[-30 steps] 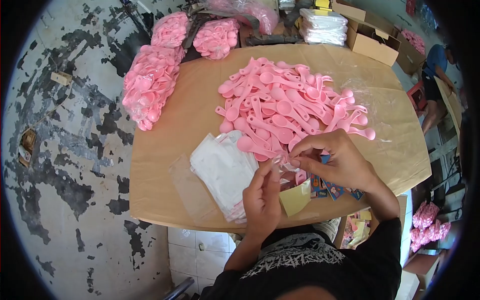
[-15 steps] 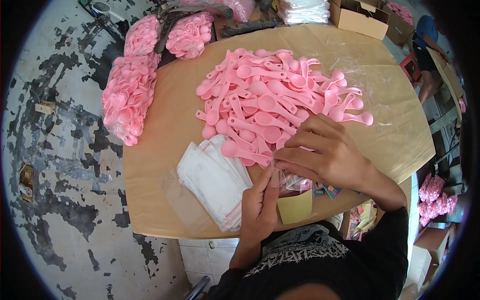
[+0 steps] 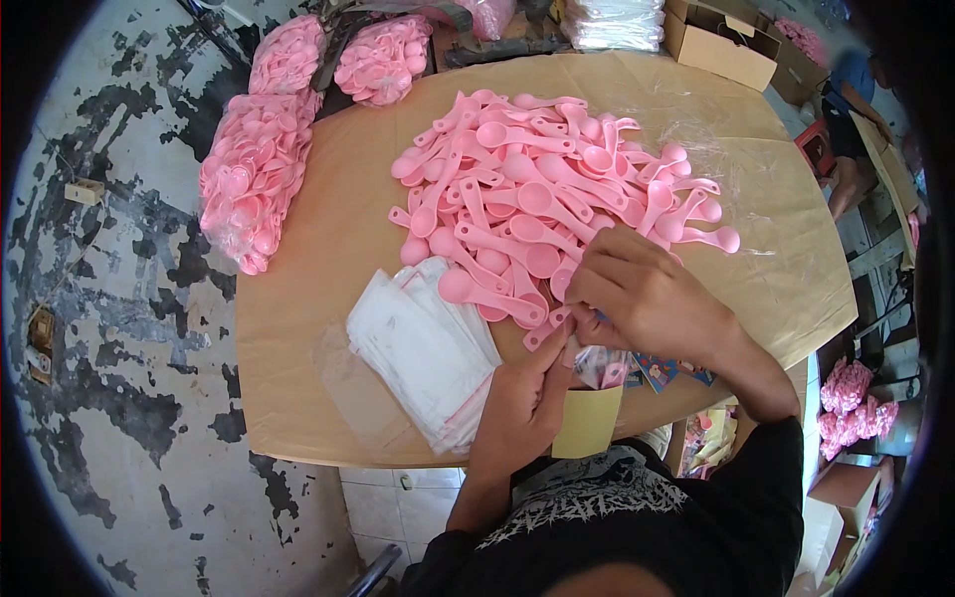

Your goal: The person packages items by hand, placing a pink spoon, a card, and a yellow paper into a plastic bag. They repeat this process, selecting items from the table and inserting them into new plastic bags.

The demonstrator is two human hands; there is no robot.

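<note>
Both hands meet at the near edge of a heap of pink spoons (image 3: pixel 532 199). My left hand (image 3: pixel 522 403) is closed, thumb and fingers pinching the edge of a clear plastic bag (image 3: pixel 600 366). My right hand (image 3: pixel 647 298) has its fingers bent together at the bag's upper edge; what they grip is too small to make out. The bag has pink and printed contents, and a yellow card (image 3: pixel 587 423) hangs at its lower end. Left of my left hand lies a stack of white plastic bags (image 3: pixel 423 348).
Blue printed cards (image 3: pixel 659 370) lie by my right wrist. Large bags of pink spoons (image 3: pixel 257 174) stand at the left edge of the brown table (image 3: pixel 298 398). An open cardboard box (image 3: pixel 721 45) is at the back right. A person (image 3: pixel 851 109) is at the far right.
Both hands have shifted slightly, and the yellow card now hangs a little lower and more upright. The camera view has moved slightly.
</note>
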